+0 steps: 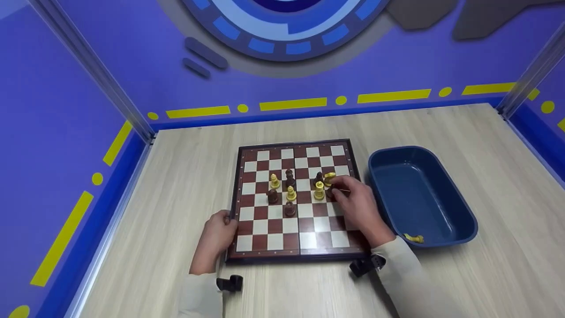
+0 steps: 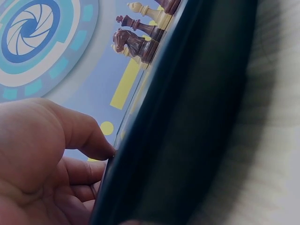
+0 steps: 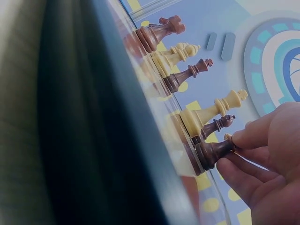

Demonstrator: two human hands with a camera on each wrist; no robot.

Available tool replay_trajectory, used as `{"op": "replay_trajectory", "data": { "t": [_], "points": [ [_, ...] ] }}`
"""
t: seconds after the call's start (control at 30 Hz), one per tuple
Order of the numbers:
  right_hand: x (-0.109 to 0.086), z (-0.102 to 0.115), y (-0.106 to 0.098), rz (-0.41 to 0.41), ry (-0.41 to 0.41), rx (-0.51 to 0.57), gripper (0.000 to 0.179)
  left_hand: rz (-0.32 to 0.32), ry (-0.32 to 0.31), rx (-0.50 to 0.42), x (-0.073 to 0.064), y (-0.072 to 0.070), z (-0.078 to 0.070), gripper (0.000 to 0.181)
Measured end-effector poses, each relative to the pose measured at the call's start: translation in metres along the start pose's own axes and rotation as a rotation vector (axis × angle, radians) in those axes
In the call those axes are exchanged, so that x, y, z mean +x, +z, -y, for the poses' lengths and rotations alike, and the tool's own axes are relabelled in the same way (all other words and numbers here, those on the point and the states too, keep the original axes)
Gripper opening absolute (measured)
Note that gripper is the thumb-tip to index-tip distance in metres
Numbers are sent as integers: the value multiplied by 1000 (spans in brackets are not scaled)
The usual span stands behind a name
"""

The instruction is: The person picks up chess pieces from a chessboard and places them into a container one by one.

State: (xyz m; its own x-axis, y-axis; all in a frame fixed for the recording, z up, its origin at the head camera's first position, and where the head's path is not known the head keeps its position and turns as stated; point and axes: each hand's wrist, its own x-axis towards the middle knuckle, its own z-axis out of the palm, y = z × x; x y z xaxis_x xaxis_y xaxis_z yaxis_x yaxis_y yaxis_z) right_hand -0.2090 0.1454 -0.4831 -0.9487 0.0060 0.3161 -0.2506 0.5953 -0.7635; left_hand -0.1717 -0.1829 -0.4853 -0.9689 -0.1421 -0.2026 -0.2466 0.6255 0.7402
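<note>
This is a booth-like workspace. Printed blue panels [image 1: 344,84] and metal posts [image 1: 98,70] stand beyond the fingers [image 1: 346,180], a wood-grain surface [image 1: 185,176] below.

Head view high, forward-down — 2 wrist views low, close, aslant — chessboard [image 1: 304,210] in all 3.

Toward the chessboard's [image 1: 269,227] right edge, the fingers of the right hand [image 1: 359,207] hide the top of a dark piece [image 3: 208,153], leaving its type unclear. Marks along the border are too small to read. The worktop's [image 1: 185,176] near edge and both sleeves [image 1: 410,274] are cut off below. In the left wrist view, the uppermost piece [image 2: 169,4] is cropped and the chessboard's dark side is blurred.
</note>
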Motion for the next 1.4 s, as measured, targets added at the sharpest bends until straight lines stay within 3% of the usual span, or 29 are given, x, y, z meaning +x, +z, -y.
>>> {"op": "replay_trajectory", "data": {
  "t": [0.87,1.4],
  "points": [
    [1,15,-23,-6,-30,-9,22,5,2,-18,0,0,0,32],
    [5,17,-46,-72,1,-38,22,9,21,-15,-1,-1,0,33]
  ]
}}
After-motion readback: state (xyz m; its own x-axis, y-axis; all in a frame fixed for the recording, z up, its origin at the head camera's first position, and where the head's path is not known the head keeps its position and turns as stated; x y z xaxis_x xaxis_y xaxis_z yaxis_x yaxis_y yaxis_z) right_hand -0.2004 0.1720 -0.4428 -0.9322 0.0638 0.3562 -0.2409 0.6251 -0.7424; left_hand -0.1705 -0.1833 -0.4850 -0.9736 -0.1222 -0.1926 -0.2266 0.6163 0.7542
